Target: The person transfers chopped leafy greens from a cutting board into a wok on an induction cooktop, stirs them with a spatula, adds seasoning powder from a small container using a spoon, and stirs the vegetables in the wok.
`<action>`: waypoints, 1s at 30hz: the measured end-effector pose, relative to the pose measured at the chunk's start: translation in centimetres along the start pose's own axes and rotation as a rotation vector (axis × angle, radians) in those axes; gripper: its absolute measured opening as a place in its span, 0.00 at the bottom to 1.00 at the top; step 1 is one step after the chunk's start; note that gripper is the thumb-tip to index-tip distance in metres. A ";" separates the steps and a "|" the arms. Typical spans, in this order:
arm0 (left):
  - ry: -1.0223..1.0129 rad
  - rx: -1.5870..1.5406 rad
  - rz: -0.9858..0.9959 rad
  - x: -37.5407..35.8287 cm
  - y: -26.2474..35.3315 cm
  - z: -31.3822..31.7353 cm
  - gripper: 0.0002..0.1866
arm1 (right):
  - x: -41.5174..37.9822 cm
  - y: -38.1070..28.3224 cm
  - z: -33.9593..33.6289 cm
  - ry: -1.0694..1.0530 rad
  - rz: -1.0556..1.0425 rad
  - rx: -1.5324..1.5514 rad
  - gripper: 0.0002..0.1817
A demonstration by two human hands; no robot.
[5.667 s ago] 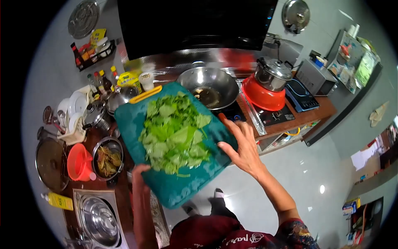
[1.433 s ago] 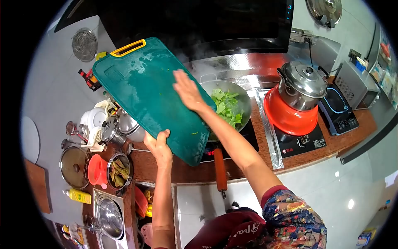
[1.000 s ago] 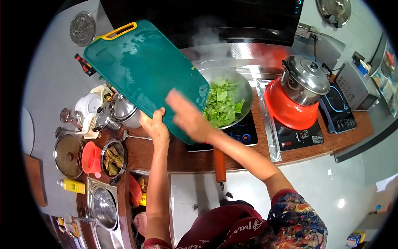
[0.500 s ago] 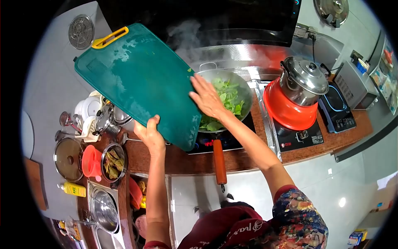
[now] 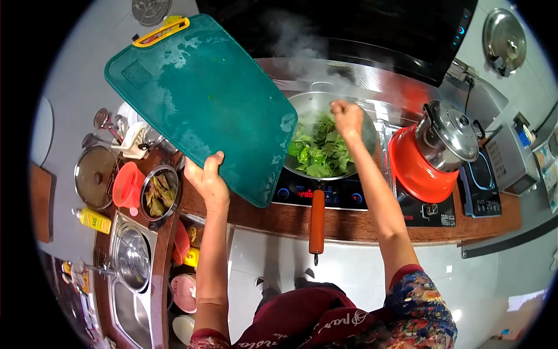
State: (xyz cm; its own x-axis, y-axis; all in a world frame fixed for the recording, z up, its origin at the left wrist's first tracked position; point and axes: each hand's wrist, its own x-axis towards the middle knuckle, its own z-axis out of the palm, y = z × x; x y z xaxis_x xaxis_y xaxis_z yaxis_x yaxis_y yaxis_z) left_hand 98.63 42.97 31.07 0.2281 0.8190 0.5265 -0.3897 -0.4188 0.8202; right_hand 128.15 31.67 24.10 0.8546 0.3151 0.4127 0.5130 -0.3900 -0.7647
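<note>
My left hand grips the lower edge of a green cutting board, which is tilted in the air left of the wok and has a yellow handle at its top left. A few green bits stick to its face. My right hand is closed above the wok's right side; what its fingers hold, if anything, is too small to make out. Chopped leafy greens lie in the steaming wok, whose wooden handle points toward me.
Right of the wok, a lidded steel pot sits in a red basin. A black cooktop stands beyond it. On the left are a bowl of dark leaves, a red colander, a yellow bottle and the sink.
My right hand has left the board's edge and moved right over the wok, its fingers now closed. The board has shifted slightly, and more of the wok and greens shows as the view has moved.
</note>
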 end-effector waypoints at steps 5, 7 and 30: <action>0.171 -0.057 -0.128 -0.6 0.1 -3.5 0.17 | 0.4 -3.2 -2.3 0.195 -0.254 0.123 0.12; 0.160 -0.125 -0.179 -0.8 0.3 -5.9 0.17 | 2.3 4.9 1.8 -0.206 -0.421 -0.130 0.18; 1.079 -0.145 -0.267 -24.0 15.6 -54.4 0.26 | -17.2 -27.4 17.9 -0.640 -0.808 0.146 0.13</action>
State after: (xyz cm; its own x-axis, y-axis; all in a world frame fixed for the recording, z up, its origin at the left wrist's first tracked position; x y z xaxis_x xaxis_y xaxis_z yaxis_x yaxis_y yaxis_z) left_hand 38.56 38.15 19.09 -0.5455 0.8162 -0.1902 -0.5604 -0.1866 0.8069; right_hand 97.92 52.44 29.05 0.0364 0.8524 0.5216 0.8629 0.2365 -0.4467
